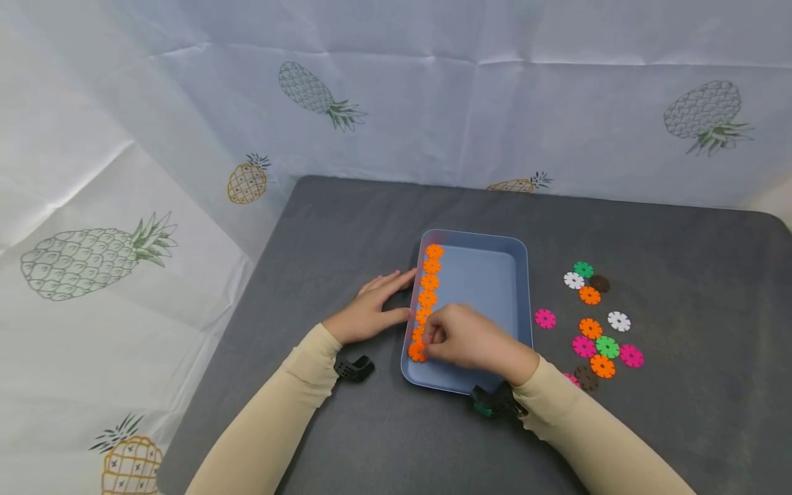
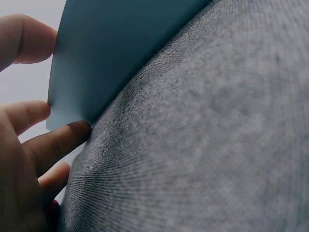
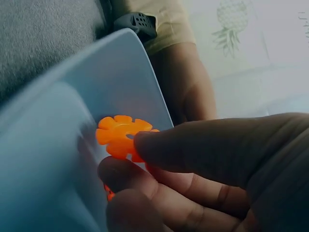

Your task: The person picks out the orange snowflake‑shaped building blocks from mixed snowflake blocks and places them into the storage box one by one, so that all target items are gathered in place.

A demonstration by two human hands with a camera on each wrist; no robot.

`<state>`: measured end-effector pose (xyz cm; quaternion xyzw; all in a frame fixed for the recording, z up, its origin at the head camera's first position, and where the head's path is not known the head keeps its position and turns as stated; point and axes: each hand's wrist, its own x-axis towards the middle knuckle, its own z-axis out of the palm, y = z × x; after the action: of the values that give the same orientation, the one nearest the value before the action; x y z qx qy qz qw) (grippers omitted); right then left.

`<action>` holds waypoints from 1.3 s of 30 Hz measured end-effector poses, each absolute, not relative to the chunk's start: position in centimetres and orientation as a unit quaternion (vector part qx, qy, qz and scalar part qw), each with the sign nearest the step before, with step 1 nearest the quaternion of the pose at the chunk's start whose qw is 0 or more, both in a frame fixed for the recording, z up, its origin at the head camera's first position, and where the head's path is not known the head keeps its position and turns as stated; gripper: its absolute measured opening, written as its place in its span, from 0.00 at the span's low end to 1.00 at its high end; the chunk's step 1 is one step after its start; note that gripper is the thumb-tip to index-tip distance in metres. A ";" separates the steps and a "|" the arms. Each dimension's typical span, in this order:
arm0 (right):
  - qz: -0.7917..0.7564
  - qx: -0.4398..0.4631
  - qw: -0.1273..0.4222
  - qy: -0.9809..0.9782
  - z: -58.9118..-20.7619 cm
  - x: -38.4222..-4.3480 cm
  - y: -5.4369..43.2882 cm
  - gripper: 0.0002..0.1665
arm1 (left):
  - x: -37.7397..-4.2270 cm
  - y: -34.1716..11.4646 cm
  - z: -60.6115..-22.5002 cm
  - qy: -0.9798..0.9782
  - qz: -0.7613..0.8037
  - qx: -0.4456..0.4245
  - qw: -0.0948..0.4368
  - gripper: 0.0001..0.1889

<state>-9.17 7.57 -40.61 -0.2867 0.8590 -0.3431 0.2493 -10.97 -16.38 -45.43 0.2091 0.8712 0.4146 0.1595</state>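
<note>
A blue-grey tray lies on the table with a column of orange notched discs along its left wall. My right hand is over the near-left part of the tray. In the right wrist view its thumb and fingers pinch an orange notched disc close to the tray's corner. My left hand is beside the tray, its fingers extended and touching the outside of the left wall. The left wrist view shows these fingertips against the tray wall.
Right of the tray, several notched discs lie scattered on the dark grey table: pink, green, white, brown and orange. The right forearm partly covers a pink one. A pineapple-print cloth hangs behind the table.
</note>
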 end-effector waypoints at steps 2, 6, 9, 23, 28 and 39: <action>-0.342 -0.291 0.257 0.856 -40.7 -9.1 7.5 0.10 | -11.0 -16.4 -45.4 0.872 0.414 0.209 0.159 0.40; -0.335 -0.300 0.265 0.853 -40.9 -8.9 7.4 0.12 | -11.0 -16.5 -45.3 0.872 0.412 0.210 0.160 0.40; -0.324 -0.301 0.269 0.855 -41.2 -8.9 7.4 0.13 | -11.0 -16.5 -45.3 0.873 0.410 0.210 0.162 0.40; -0.260 -0.258 0.265 0.892 -41.7 -8.5 7.0 0.18 | -11.0 -16.3 -45.3 0.873 0.407 0.210 0.166 0.40; -0.253 -0.257 0.266 0.894 -41.7 -8.5 6.9 0.20 | -11.1 -16.4 -45.2 0.873 0.407 0.209 0.169 0.40; -0.250 -0.248 0.257 0.900 -41.7 -8.7 6.6 0.22 | -11.2 -16.3 -45.3 0.872 0.408 0.212 0.167 0.39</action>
<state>-8.74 6.62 -41.73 -0.2479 0.8999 -0.2502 0.2572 -11.23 -16.34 -45.25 0.2123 0.8723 0.4075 0.1673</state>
